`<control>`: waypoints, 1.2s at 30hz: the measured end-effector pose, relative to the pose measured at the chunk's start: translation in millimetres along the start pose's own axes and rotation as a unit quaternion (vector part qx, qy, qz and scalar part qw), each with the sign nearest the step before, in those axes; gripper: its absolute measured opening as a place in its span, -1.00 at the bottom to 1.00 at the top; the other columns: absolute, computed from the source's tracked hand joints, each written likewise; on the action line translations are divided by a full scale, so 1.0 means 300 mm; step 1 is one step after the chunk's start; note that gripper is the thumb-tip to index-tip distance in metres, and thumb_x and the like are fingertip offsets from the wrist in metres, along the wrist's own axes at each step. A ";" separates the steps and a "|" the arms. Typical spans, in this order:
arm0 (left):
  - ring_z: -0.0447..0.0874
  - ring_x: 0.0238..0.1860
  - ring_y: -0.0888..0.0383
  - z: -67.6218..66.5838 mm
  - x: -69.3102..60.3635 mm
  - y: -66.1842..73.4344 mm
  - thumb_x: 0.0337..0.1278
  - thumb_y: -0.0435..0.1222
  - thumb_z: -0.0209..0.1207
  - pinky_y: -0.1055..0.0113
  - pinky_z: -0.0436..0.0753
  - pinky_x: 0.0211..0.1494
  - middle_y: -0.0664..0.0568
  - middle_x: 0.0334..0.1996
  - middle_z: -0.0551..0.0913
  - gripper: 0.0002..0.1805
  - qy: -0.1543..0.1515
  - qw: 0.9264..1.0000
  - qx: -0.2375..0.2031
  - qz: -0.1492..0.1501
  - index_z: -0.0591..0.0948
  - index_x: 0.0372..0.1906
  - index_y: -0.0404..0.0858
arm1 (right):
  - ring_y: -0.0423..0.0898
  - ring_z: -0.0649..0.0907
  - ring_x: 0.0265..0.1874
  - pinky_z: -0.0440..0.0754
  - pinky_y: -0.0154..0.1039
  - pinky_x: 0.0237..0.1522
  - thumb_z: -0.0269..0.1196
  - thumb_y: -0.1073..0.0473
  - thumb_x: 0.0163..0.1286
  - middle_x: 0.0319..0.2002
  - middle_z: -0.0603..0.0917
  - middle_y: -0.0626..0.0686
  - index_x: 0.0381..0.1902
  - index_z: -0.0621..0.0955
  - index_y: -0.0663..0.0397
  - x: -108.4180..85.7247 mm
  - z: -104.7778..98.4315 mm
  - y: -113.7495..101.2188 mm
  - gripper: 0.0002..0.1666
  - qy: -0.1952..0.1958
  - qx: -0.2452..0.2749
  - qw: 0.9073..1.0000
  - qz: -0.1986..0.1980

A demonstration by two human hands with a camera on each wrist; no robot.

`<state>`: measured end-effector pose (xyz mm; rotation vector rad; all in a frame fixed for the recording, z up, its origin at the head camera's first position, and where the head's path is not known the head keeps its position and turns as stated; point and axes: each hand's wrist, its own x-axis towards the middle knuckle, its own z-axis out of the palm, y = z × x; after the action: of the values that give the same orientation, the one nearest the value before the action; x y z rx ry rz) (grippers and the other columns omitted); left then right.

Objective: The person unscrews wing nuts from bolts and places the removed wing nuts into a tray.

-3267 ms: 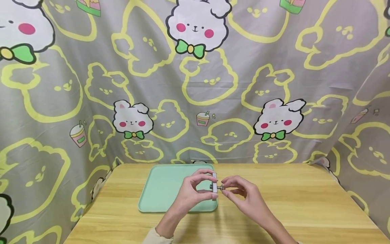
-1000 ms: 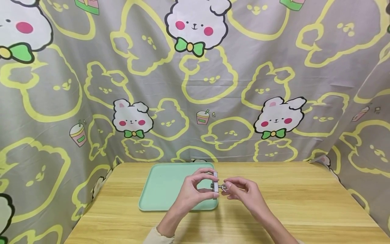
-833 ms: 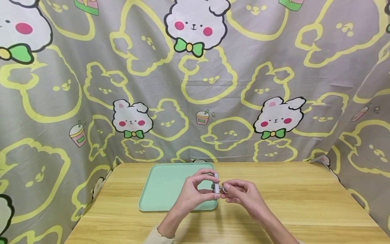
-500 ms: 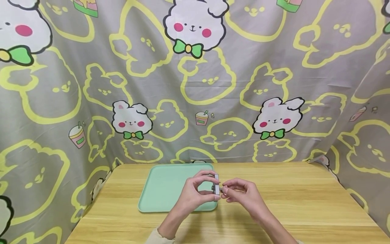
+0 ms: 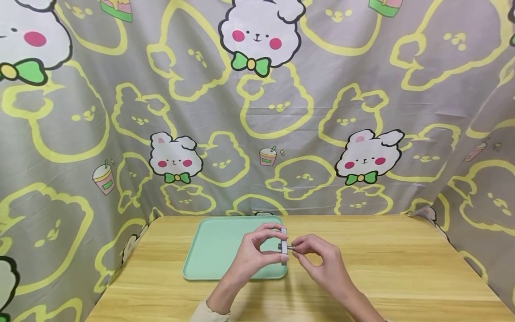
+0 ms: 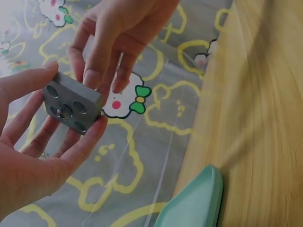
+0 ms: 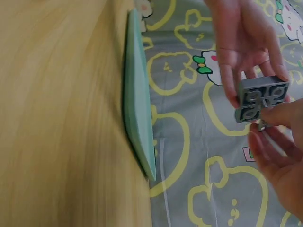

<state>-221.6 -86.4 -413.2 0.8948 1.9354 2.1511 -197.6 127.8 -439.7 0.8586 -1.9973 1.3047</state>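
My left hand [image 5: 251,252] holds a grey square block [image 6: 73,102] upright by its edges above the tray's right side, thumb on one edge and fingers on the opposite one. In the left wrist view the block has round holes at its corners and a bolt [image 6: 64,112] through its middle. Its hollowed other face shows in the right wrist view. The bolt's thin shank [image 5: 290,247] sticks out toward my right hand [image 5: 322,257]. There thumb and forefinger pinch a small silver wing nut [image 7: 262,125] at the shank, mostly hidden by the fingertips.
A mint-green tray [image 5: 213,250] lies on the wooden table [image 5: 382,259], left of centre beneath my left hand. Behind and on both sides hangs a grey cartoon-print curtain [image 5: 225,107], meeting the table's back edge.
My right hand's fingers have shifted their hold around the bolt's end, the thumb now lower with a gap to the forefinger. The left hand and block have stayed nearly in place.
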 end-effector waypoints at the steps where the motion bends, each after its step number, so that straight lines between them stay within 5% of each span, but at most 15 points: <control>1: 0.49 0.28 -0.06 -0.001 0.000 0.001 0.02 -0.53 0.47 -0.01 0.78 0.07 -0.40 0.26 0.44 -0.61 0.000 1.000 -0.001 0.000 0.69 0.01 -0.46 | -0.07 0.76 -0.24 0.78 -0.38 -0.14 0.47 0.54 0.13 -0.17 0.75 -0.06 -0.27 0.70 -0.05 -0.001 0.002 0.005 -0.61 0.004 -0.017 0.999 -0.035; 5: 0.48 0.29 -0.06 -0.003 0.001 0.007 0.01 -0.54 0.47 0.00 0.78 0.07 -0.41 0.26 0.44 -0.61 0.001 1.000 -0.001 0.001 0.69 0.00 -0.46 | -0.07 0.75 -0.25 0.72 -0.47 -0.07 0.40 0.38 0.35 -0.13 0.72 0.05 -0.24 0.69 0.03 -0.006 0.010 0.025 -0.85 0.017 -0.063 0.988 -0.140; 11: 0.48 0.29 -0.06 -0.004 0.002 0.011 0.00 -0.59 0.45 0.00 0.78 0.07 -0.38 0.26 0.45 -0.61 0.004 1.000 -0.001 -0.001 0.68 0.01 -0.49 | -0.03 0.76 -0.24 0.71 -0.48 -0.03 0.36 0.33 0.42 -0.12 0.72 0.11 -0.22 0.69 0.07 -0.010 0.015 0.032 -0.94 0.021 -0.069 0.985 -0.155; 17: 0.46 0.31 -0.18 -0.006 0.004 0.009 -0.02 -0.58 0.46 -0.02 0.78 0.07 -0.32 0.24 0.48 -0.58 0.007 1.000 -0.004 0.003 0.66 0.02 -0.53 | -0.04 0.74 -0.13 0.69 -0.43 0.06 0.51 0.54 0.07 -0.08 0.73 0.02 -0.14 0.71 0.00 0.002 -0.001 0.004 -0.54 0.015 -0.022 0.997 -0.075; 21: 0.43 0.32 -0.25 -0.005 0.004 0.011 -0.04 -0.57 0.48 -0.02 0.78 0.07 -0.29 0.23 0.49 -0.58 0.010 1.000 -0.003 0.005 0.67 0.01 -0.51 | -0.05 0.76 -0.09 0.76 -0.28 0.01 0.43 0.43 0.28 -0.08 0.74 0.06 -0.09 0.71 0.09 0.006 -0.017 -0.011 -0.73 0.009 0.068 0.995 0.067; 24: 0.45 0.31 -0.19 0.000 0.002 0.014 -0.04 -0.58 0.47 -0.01 0.78 0.07 -0.33 0.24 0.48 -0.60 0.008 1.000 0.003 0.003 0.70 -0.01 -0.46 | -0.03 0.79 -0.15 0.81 -0.17 -0.08 0.34 0.30 0.44 -0.09 0.74 0.18 -0.03 0.68 0.23 0.010 -0.026 -0.015 -0.82 0.003 0.148 0.968 0.203; 28: 0.48 0.28 -0.08 0.007 0.001 0.017 -0.04 -0.60 0.46 0.01 0.78 0.08 -0.26 0.23 0.50 -0.62 0.005 1.000 0.016 0.000 0.72 -0.03 -0.42 | 0.06 0.80 -0.20 0.82 -0.07 -0.11 0.31 0.18 0.50 -0.10 0.74 0.30 0.08 0.62 0.42 0.018 -0.034 -0.011 -0.61 -0.025 0.237 0.910 0.338; 32: 0.48 0.27 -0.07 0.013 0.001 0.014 -0.06 -0.62 0.46 0.02 0.78 0.07 -0.16 0.20 0.53 -0.62 0.005 1.000 0.023 0.000 0.73 -0.05 -0.38 | 0.07 0.80 -0.17 0.81 -0.08 -0.06 0.27 0.14 0.53 -0.12 0.75 0.31 0.17 0.52 0.57 0.019 -0.041 -0.007 -0.46 -0.068 0.299 0.866 0.394; 36: 0.47 0.28 -0.09 0.017 0.001 0.009 -0.07 -0.60 0.48 0.03 0.78 0.07 -0.23 0.21 0.51 -0.62 -0.001 1.000 0.026 0.003 0.74 -0.07 -0.35 | 0.01 0.79 -0.16 0.81 -0.13 -0.05 0.26 0.12 0.54 -0.13 0.76 0.24 0.20 0.49 0.59 0.019 -0.048 -0.003 -0.42 -0.080 0.327 0.844 0.416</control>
<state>-218.5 -82.3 -410.6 0.9115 1.9979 2.1116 -198.5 139.7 -429.9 0.3305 -2.1534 2.5836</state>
